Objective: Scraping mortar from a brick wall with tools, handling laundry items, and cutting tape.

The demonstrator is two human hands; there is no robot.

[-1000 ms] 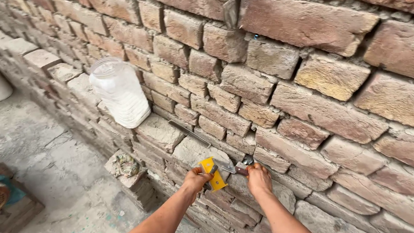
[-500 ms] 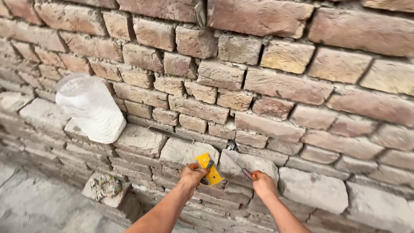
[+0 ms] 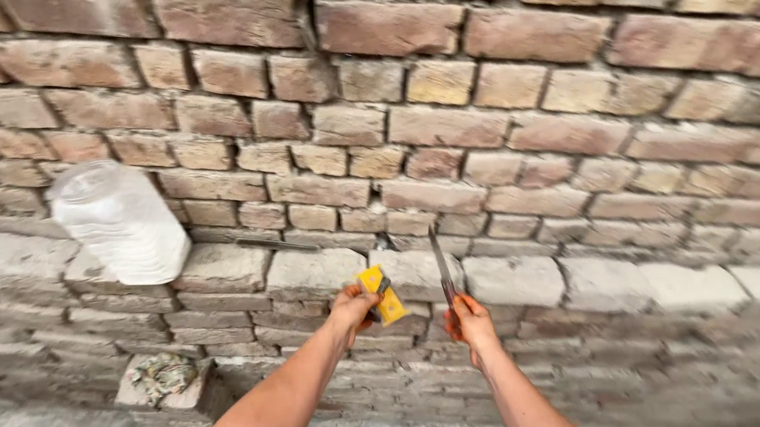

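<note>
My left hand (image 3: 352, 309) grips a small yellow tool (image 3: 381, 292) held against the stepped brick ledge (image 3: 312, 270) at the foot of the brick wall (image 3: 445, 116). My right hand (image 3: 470, 318) is closed around the handle of a thin metal blade (image 3: 440, 261) that points up, its tip over the joint between two ledge bricks. The two hands are a short way apart, both at the same ledge course.
A clear plastic jar (image 3: 121, 222) stands on the ledge to the left, against the wall. A loose brick with a crumpled rag on it (image 3: 162, 377) lies on the ground below. Lower brick steps run under my arms.
The view has swung to face the wall more squarely and closer. My right hand has lifted the blade upright; my left hand keeps the yellow tool at the ledge.
</note>
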